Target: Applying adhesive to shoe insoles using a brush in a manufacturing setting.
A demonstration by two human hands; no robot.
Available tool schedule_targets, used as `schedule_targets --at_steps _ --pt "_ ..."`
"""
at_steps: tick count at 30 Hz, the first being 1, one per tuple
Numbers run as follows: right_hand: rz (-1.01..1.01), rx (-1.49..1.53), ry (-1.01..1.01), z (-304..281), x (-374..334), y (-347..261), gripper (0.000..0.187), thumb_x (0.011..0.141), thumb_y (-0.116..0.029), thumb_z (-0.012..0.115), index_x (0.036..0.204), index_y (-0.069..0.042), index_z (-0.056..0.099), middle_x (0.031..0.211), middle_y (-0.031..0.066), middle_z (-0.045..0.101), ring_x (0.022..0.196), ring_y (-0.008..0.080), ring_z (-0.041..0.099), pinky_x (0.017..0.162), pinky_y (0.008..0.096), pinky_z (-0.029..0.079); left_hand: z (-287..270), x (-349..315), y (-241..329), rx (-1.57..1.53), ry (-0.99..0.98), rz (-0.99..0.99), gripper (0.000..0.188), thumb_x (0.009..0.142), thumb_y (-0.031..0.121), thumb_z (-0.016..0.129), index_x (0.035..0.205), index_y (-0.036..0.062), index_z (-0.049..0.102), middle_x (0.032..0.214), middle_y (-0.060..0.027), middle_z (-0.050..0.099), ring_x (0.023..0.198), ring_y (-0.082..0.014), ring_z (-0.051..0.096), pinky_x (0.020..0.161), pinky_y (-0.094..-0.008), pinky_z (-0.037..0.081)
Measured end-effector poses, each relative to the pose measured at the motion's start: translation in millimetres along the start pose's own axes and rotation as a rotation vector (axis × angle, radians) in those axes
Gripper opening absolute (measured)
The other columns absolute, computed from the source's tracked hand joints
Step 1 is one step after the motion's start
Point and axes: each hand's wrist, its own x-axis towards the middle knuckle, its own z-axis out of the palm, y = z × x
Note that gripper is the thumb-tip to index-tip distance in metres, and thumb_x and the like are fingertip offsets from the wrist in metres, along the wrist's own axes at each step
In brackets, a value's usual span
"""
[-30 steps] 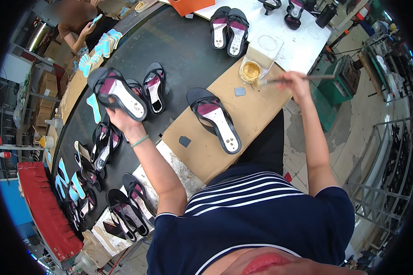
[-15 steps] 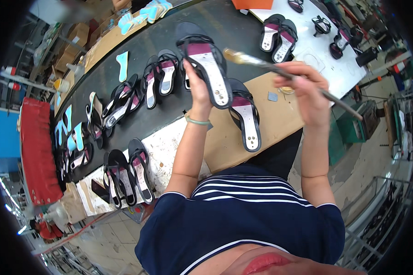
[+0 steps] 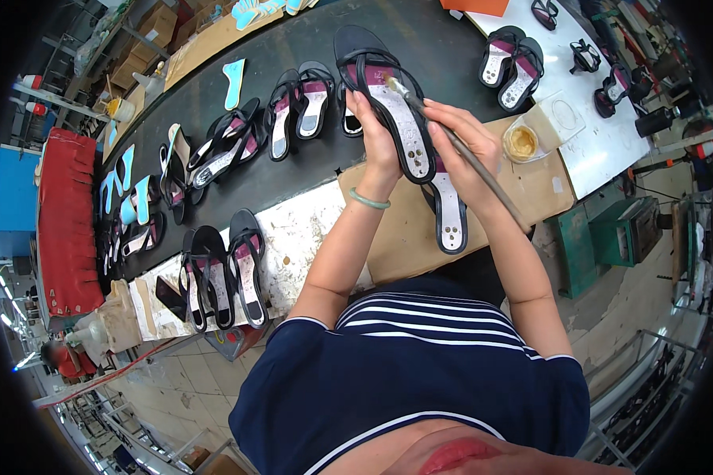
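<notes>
My left hand grips a black strappy sandal by its side, holding it up with the bare white and purple sole bed facing me. In my right hand is a long-handled brush, its bristle end against the purple part of the sole bed, just below the straps. Under the held sandal and partly hidden by it, a second sandal lies on the brown cardboard. Right of my right hand stands a small tub of yellowish paste.
More black sandals line the dark bench belt, with others on its white front edge at left. Pale blue insoles lie on the belt. A white board with a sandal pair is at right, near a green machine.
My right hand has come left and brought the brush from the air onto the sole bed. The paste tub, mostly hidden before, now shows. The view has shifted slightly.
</notes>
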Motion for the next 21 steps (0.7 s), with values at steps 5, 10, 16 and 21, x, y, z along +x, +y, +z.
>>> schedule_targets --at_steps 5,10,16,21 --pt "-0.149 -0.153 0.062 15.6 -6.2 15.2 0.022 0.079 -0.002 0.071 0.101 -0.002 0.072 0.106 0.0117 0.072 0.096 0.0275 0.065 0.087 0.0355 0.046 15.1 0.7 -4.2 0.115 0.138 0.122 0.049 0.105 0.051 0.022 0.123 0.0123 0.045 0.109 -0.0044 0.059 0.097 -0.0157 0.060 0.085 -0.0326 0.051" --pt "-0.207 -0.249 0.072 23.9 -3.6 18.9 0.020 0.080 -0.005 0.070 0.100 -0.003 0.073 0.105 0.0107 0.072 0.094 0.0262 0.065 0.087 0.0352 0.043 15.4 -0.5 -4.8 0.087 0.155 0.127 0.049 0.105 0.052 0.021 0.122 0.0123 0.045 0.110 -0.0043 0.058 0.098 -0.0157 0.059 0.088 -0.0319 0.049" --pt "-0.193 -0.298 0.072 27.6 -4.4 17.9 0.020 0.080 -0.007 0.070 0.100 -0.004 0.073 0.105 0.0096 0.072 0.092 0.0230 0.065 0.085 0.0336 0.040 10.4 0.7 -8.9 0.111 0.176 0.180 0.049 0.105 0.051 0.021 0.122 0.0113 0.044 0.112 -0.0044 0.056 0.101 -0.0157 0.058 0.091 -0.0324 0.048" --pt "-0.145 -0.287 0.075 28.0 -4.2 18.4 0.020 0.082 -0.009 0.070 0.101 -0.004 0.072 0.105 0.0094 0.072 0.092 0.0211 0.065 0.086 0.0324 0.038 15.9 -3.7 -3.8 0.114 0.184 0.203 0.046 0.105 0.051 0.023 0.127 0.0136 0.039 0.115 -0.0040 0.054 0.104 -0.0157 0.056 0.092 -0.0318 0.047"
